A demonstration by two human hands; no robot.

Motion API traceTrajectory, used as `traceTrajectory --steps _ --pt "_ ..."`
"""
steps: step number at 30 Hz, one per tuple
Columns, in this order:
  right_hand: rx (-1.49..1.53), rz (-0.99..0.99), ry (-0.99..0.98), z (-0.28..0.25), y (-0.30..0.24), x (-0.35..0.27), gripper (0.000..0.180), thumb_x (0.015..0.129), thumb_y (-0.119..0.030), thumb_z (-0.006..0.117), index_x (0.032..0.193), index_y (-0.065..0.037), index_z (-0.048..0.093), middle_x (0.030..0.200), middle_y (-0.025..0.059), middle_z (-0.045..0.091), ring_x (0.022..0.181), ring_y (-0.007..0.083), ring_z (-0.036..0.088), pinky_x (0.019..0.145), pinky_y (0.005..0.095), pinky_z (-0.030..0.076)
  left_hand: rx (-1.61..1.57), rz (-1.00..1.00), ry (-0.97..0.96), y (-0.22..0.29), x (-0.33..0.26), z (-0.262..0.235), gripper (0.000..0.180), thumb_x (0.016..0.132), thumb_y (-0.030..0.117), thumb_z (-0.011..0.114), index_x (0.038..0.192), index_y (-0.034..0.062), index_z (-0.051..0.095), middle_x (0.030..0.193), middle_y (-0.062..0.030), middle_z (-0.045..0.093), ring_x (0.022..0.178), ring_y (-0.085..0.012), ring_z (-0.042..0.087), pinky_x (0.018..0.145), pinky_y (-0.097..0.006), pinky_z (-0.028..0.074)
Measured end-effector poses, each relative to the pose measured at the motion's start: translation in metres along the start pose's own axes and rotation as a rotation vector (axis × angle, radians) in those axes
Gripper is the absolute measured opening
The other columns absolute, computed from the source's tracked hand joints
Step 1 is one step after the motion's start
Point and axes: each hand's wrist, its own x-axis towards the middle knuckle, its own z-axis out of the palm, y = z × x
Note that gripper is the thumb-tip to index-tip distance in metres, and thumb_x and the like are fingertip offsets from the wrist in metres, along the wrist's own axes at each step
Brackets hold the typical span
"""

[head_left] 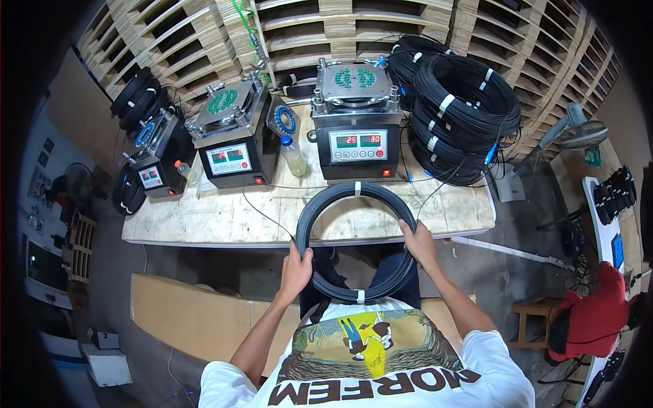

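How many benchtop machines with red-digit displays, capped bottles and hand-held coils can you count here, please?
Benchtop machines with red-digit displays: 3
Capped bottles, one blue-capped and one orange-capped: 2
Black coil held by the left hand and right hand: 1
Total: 6

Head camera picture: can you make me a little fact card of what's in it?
Left hand: grips left side of black coil
Right hand: grips its right side
Bands on coil: white
Table: pale wood
Machines: three, red digits lit
Bottle: blue cap
Stacked coils: black, right of machines
Another person: red top, far right
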Motion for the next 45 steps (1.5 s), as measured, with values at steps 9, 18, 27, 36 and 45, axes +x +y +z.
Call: traceTrajectory --steps 9,18,27,36,45 --pt "-0.108 -0.024 0.023 -0.016 -0.042 -0.014 0.057 0.096 -0.045 0.058 0.114 0.007 0.05 0.09 0.0327 0.067 0.092 0.0514 0.065 0.078 0.0564 0.05 0.011 -0.032 -0.028 -0.022 0.019 0.015 0.041 0.098 0.027 0.05 0.13 0.0019 0.044 0.094 -0.0368 0.064 0.096 -0.0549 0.06 0.081 -0.059 0.046" --pt "-0.364 -0.046 -0.012 -0.028 -0.076 -0.01 0.047 0.099 -0.04 0.055 0.108 0.006 0.058 0.088 0.0279 0.067 0.085 0.0481 0.066 0.072 0.0547 0.052 -0.01 -0.043 -0.1 -0.015 0.032 0.008 0.051 0.1 0.033 0.05 0.138 0.0024 0.037 0.104 -0.0386 0.063 0.103 -0.056 0.058 0.087 -0.058 0.047" --pt "-0.235 -0.112 0.193 -0.041 -0.064 0.0 0.045 0.101 -0.037 0.055 0.112 0.006 0.058 0.109 0.0278 0.056 0.094 0.0433 0.062 0.082 0.0508 0.05 0.195 0.21 0.244 0.007 0.016 -0.036 0.054 0.106 0.031 0.042 0.147 -0.0027 0.034 0.126 -0.0349 0.054 0.116 -0.0517 0.056 0.096 -0.052 0.045" --pt "0.345 -0.383 0.256 -0.055 -0.089 -0.013 0.036 0.108 -0.026 0.04 0.097 0.002 0.059 0.081 0.008 0.057 0.072 0.017 0.057 0.07 0.0322 0.048 -0.892 -0.103 -0.042 0.056 0.025 -0.041 0.026 0.108 0.018 0.04 0.119 -0.0035 0.05 0.092 -0.0108 0.061 0.089 -0.0204 0.065 0.089 -0.032 0.052" --pt "0.534 -0.134 -0.596 0.006 -0.1 0.021 0.038 0.106 -0.033 0.048 0.102 0.0 0.066 0.072 0.0039 0.061 0.062 0.0088 0.059 0.058 0.0264 0.05 -0.405 0.332 -0.951 0.071 0.07 0.041 0.044 0.11 0.032 0.039 0.123 0.0014 0.067 0.129 -0.0112 0.061 0.122 -0.019 0.054 0.109 -0.034 0.038"
